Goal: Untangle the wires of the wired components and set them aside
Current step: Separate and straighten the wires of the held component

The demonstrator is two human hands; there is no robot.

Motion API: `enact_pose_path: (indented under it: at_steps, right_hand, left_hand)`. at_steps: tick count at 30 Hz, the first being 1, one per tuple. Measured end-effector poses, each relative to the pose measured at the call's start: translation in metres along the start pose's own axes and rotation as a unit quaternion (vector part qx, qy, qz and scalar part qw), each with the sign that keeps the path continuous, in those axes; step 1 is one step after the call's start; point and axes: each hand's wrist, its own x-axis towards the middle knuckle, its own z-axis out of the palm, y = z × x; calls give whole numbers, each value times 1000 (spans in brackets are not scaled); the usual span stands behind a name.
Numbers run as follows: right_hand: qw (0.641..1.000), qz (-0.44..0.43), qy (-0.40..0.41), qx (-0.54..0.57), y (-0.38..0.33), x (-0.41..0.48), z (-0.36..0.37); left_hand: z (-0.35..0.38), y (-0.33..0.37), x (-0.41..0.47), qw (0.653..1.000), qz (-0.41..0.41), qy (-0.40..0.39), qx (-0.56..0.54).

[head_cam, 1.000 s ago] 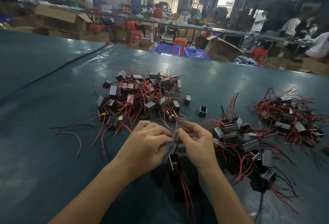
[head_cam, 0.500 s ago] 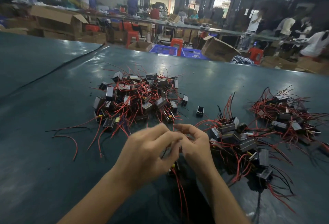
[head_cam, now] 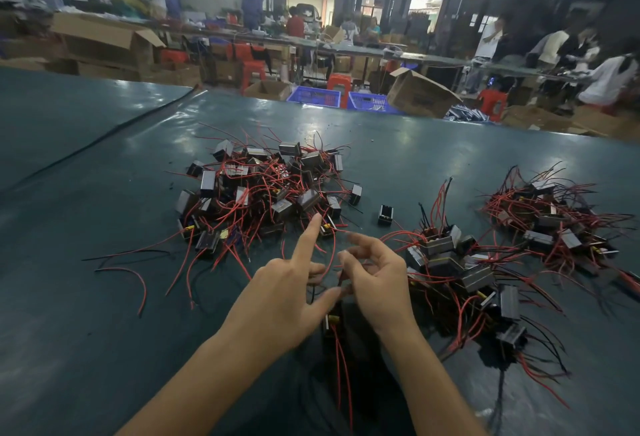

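My left hand (head_cam: 287, 300) and my right hand (head_cam: 377, 283) are close together over the green table (head_cam: 104, 165), low in the middle of my view. My right hand's fingers (head_cam: 360, 245) are curled, and they seem to pinch a thin red wire (head_cam: 341, 274) that runs down between the two hands. That wire goes to one small black wired part (head_cam: 333, 320) with a yellow bit on it. The part sits just under my hands, and its other red wires trail down toward me. On my left hand the first finger (head_cam: 310, 238) sticks straight up and the thumb reaches over to the right hand. The other fingers are bent, and I cannot tell if they hold anything. A big pile (head_cam: 263, 189) of the same parts lies past my left hand. A middle pile (head_cam: 450, 262) lies just beside my right hand. A third pile (head_cam: 554, 220) lies farther to the right. One lone part (head_cam: 385, 214) stands between the big pile and the middle pile.
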Motion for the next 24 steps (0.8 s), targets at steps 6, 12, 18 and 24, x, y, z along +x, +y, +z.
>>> enact_pose_path:
  at_steps: [6, 12, 18, 24]
  right_hand:
    - [994, 64, -12, 86, 0, 3, -3]
    - [988, 101, -37, 115, 1, 3, -4]
    - [989, 95, -43, 106, -2, 3, -4]
    - [986, 90, -100, 98, -10, -2, -3]
  left_hand:
    - [-8, -21, 7, 982, -29, -132, -130]
    - [-12, -33, 9, 978, -37, -108, -174]
    - [-2, -32, 9, 992, 70, 6, -107]
    - [-5, -24, 13, 961, -21, 101, -255]
